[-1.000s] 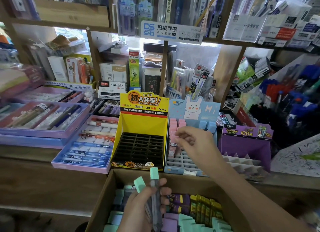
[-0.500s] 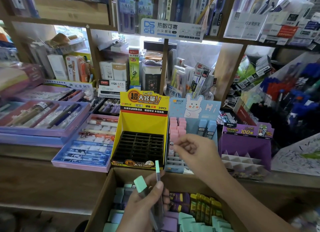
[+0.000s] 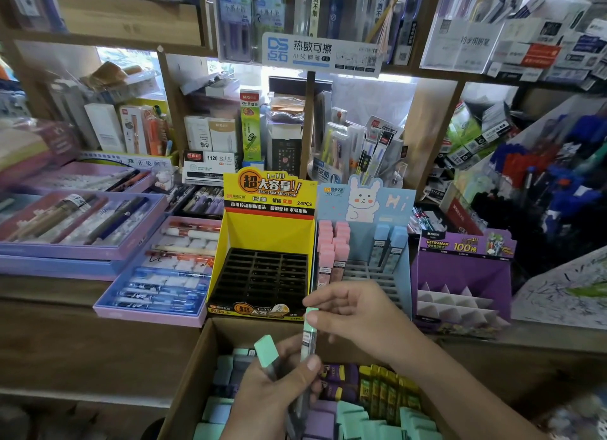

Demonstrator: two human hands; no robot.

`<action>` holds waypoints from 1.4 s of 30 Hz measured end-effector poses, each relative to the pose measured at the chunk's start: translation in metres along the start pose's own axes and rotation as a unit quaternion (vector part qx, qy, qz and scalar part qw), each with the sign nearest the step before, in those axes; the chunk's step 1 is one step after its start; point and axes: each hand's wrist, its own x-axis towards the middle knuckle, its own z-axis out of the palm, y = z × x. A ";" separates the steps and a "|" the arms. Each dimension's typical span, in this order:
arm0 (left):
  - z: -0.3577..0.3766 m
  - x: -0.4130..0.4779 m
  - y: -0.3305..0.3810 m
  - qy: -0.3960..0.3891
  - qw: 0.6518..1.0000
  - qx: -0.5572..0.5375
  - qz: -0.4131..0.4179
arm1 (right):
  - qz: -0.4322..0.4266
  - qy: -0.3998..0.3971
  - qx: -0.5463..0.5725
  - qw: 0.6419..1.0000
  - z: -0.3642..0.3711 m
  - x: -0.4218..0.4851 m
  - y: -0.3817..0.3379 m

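Note:
My left hand (image 3: 279, 390) grips two slim lead-refill cases with mint-green caps over a cardboard box (image 3: 210, 347). One case (image 3: 266, 352) leans left; the other case (image 3: 308, 334) stands upright. My right hand (image 3: 358, 311) pinches the mint cap of the upright case between thumb and forefinger. Behind them stands a blue bunny display box (image 3: 364, 203) with a grey slotted tray, holding pink cases (image 3: 331, 252) on its left and blue cases (image 3: 387, 242) further right. The cardboard box holds several mint, purple and blue cases.
A yellow display box (image 3: 262, 229) with an unfilled black grid stands left of the blue one. A purple display box (image 3: 463, 275) stands to the right. Purple pen trays (image 3: 157, 275) lie at left. Shelves above are crowded with stationery.
My right hand has drawn back from the blue display's tray toward me and now pinches the cap of the upright case in my left hand.

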 end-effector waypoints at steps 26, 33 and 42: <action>-0.011 0.020 -0.010 0.102 0.989 -0.031 -0.100 | -0.111 0.259 -0.210 0.936 -0.118 0.006 -0.030; -0.014 0.021 -0.011 0.069 0.990 -0.051 -0.116 | -0.128 0.255 -0.231 0.930 -0.120 0.019 -0.022; 0.000 0.014 0.004 0.092 0.983 -0.071 -0.145 | -0.131 0.253 -0.255 0.924 -0.104 0.047 -0.025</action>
